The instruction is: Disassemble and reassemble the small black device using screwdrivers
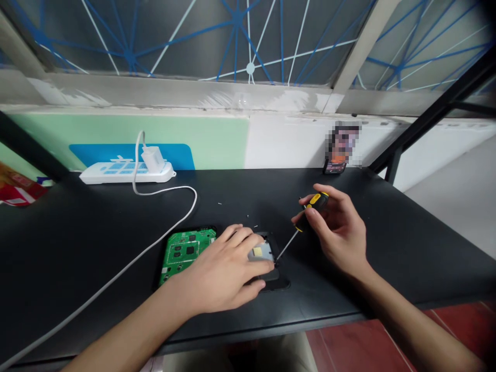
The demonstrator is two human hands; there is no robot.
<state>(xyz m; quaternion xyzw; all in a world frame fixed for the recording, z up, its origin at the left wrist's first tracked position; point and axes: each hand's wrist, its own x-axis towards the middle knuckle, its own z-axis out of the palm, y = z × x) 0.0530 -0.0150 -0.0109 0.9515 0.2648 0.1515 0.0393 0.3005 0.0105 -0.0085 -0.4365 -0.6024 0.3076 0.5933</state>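
My right hand [341, 232] grips a yellow and black screwdriver [318, 201], its shaft slanting down to the left. The tip meets the right edge of a black casing [281, 281] that holds a silver metal plate with a pale yellow square [258, 251]. Across this casing lies my left hand [228, 268], palm down with fingers apart, hiding much of it. To the left, partly under my left hand and wrist, is a green circuit board [185, 250] in a black shell. A few tiny screws [248, 216] lie just beyond the casing.
A white power strip [126, 173] with a white charger [153, 158] stands at the back left. Its white cable [134, 261] runs to the front left. A phone [337, 155] leans on the back wall; a red packet [19, 188] is at far left.
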